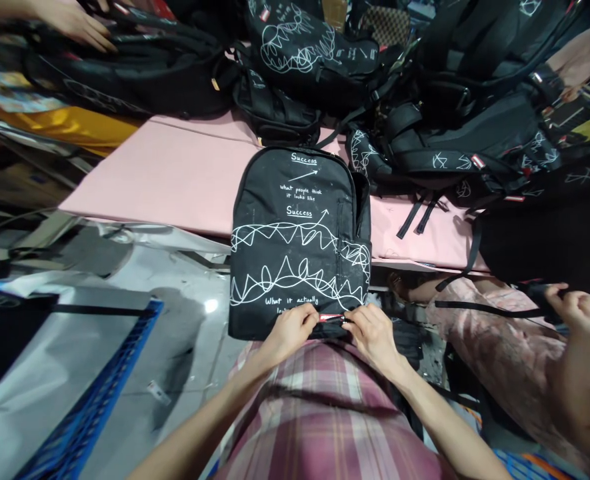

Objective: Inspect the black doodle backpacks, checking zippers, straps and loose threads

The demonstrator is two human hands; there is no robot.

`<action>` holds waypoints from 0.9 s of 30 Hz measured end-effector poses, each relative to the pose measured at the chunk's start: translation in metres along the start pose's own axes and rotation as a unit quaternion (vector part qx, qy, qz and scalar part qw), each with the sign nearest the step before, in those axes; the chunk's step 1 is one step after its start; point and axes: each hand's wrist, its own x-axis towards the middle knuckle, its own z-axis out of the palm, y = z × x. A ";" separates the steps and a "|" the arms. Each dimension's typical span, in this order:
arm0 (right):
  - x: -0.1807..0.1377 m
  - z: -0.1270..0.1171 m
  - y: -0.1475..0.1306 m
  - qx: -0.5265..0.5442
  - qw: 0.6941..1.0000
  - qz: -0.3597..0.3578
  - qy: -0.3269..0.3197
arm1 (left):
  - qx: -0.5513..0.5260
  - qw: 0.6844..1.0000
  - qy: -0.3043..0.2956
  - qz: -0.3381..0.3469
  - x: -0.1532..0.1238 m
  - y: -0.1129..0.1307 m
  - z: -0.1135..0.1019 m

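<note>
A black backpack (285, 193) with white printed words and scribbled lines lies in front of me, its lower end at my lap. Close to that lower end is a small red label (329, 317). My left hand (295, 328) is closed in a pinch on the backpack fabric at the label's left end. At the label's right end, my right hand (372, 331) pinches a small dark, shiny thing (345, 319), too small to name. Its tip reaches over the label.
The backpack rests partly on a pink tabletop (175, 173). Several black printed bags (319, 53) are heaped across its far side. Another person's hand (82, 23) is at upper left, and a co-worker's hand (577, 310) at right. A blue crate (99, 387) stands lower left.
</note>
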 end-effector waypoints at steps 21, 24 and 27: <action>-0.003 0.006 -0.006 -0.004 1.000 0.016 0.025 | 0.008 1.000 -0.023 -0.001 0.000 0.000 -0.008; -0.001 0.009 -0.007 -0.019 0.999 0.007 0.026 | 0.016 1.000 -0.022 -0.002 0.002 -0.002 -0.008; 0.001 0.009 -0.007 -0.028 0.999 -0.004 0.020 | 0.014 1.000 -0.024 -0.001 0.003 -0.003 -0.008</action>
